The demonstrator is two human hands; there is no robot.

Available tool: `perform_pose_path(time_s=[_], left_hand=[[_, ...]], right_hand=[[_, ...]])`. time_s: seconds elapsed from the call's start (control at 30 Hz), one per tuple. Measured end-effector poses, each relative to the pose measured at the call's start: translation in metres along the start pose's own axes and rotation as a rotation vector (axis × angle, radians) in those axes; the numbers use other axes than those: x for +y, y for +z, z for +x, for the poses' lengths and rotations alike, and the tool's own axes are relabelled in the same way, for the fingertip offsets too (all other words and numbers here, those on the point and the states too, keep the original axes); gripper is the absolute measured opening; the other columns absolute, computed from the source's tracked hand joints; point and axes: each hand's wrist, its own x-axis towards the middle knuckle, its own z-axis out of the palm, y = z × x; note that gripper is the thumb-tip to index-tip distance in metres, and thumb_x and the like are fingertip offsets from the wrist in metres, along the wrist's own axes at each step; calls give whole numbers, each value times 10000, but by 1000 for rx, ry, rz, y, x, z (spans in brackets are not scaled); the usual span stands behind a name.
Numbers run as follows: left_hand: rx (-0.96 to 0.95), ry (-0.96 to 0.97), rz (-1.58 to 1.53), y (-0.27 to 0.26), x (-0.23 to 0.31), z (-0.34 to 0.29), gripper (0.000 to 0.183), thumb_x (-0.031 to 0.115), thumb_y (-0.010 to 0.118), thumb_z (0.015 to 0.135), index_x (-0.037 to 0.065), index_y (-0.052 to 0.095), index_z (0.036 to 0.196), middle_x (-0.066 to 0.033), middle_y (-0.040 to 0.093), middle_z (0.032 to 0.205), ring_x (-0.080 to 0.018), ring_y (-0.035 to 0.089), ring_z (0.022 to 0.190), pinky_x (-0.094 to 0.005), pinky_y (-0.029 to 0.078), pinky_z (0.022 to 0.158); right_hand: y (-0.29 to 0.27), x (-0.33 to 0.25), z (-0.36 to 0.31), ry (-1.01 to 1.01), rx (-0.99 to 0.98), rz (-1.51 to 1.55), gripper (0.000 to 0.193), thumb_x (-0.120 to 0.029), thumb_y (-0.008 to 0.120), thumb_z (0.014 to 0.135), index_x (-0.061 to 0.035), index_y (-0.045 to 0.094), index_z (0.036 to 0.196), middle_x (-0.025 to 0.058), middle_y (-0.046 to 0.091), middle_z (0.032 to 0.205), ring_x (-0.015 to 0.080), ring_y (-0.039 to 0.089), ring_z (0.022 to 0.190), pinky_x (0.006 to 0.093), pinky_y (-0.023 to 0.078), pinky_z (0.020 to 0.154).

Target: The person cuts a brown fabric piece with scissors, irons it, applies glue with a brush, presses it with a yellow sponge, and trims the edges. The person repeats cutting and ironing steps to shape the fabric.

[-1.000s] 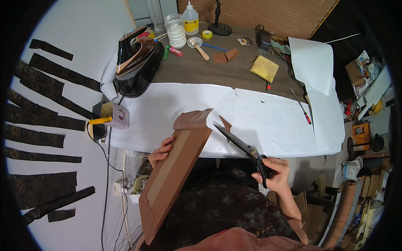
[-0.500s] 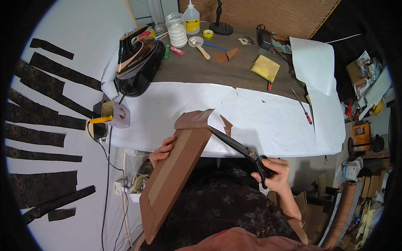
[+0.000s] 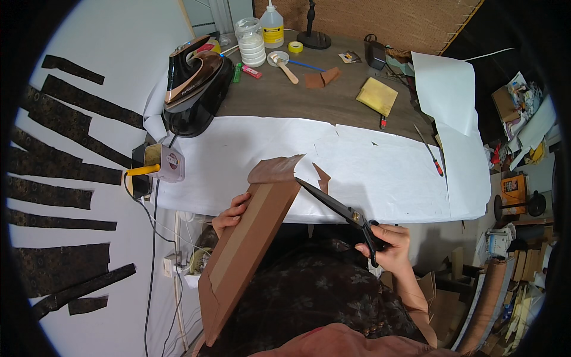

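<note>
My left hand (image 3: 232,214) is closed around the left edge of a long brown panel (image 3: 241,256), which tilts from my lap up over the table's near edge. A lighter tan strip runs along the panel's length. At its far end a loose brown covering flap (image 3: 275,169) sticks out past the edge. My right hand (image 3: 386,245) grips black-handled scissors (image 3: 342,209); their blades look closed together, with the tip at the flap's right corner. Just beyond the blades, a small brown offcut (image 3: 322,177) lies on white paper (image 3: 380,172).
A steam iron (image 3: 199,89) stands at the left beside a plastic tub with a yellow-handled brush (image 3: 143,170). Further back are a jar (image 3: 251,44), a glue bottle (image 3: 272,27) and a brush (image 3: 288,70). A red-handled pointed tool (image 3: 439,166) lies right. Dark fabric strips (image 3: 65,190) hang left.
The scissors and my right hand have shifted very slightly; the tip stays by the flap's corner. The panel and my left hand hold their place.
</note>
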Motion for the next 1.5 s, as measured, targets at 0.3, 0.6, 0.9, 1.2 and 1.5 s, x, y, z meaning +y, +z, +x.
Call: perform_pose_path(time_s=[0.3, 0.6, 0.9, 1.2, 1.5], left_hand=[[21, 1, 32, 2, 0, 0, 185, 209, 582, 931, 136, 589, 1100, -102, 583, 1304, -418, 410, 1310, -563, 289, 1112], [25, 2, 30, 3, -1, 0, 205, 227, 597, 923, 141, 589, 1109, -102, 579, 1310, -423, 409, 1309, -563, 287, 1114], [56, -41, 17, 7, 0, -2, 181, 201, 588, 928, 166, 590, 1106, -79, 579, 1314, -409, 400, 1322, -562, 285, 1118], [139, -56, -27, 15, -5, -4, 272, 67, 630, 893, 175, 605, 1141, -90, 592, 1292, -405, 408, 1319, -593, 303, 1103], [538, -344, -299, 46, 27, 1, 592, 194, 744, 823, 52, 478, 1333, -110, 510, 1358, -294, 527, 1210, -561, 327, 1082]], right_hand=[[1, -1, -1, 18, 21, 66, 410, -96, 867, 667, 57, 687, 1003, 36, 564, 631, 80, 493, 543, 212, 389, 480], [6, -2, 0, -12, 22, -4, 405, -106, 867, 676, 52, 695, 1006, 55, 588, 634, 85, 522, 537, 217, 414, 474], [16, -3, -1, -29, 63, -38, 414, -106, 870, 670, 50, 695, 1012, 69, 602, 643, 93, 545, 544, 217, 436, 480], [24, -3, -2, -63, 98, -50, 425, -82, 867, 669, 59, 683, 1025, 65, 587, 644, 95, 523, 545, 225, 417, 470], [24, 15, 5, 17, 321, 168, 462, -72, 823, 695, 64, 653, 1102, 54, 579, 721, 106, 520, 630, 223, 416, 554]])
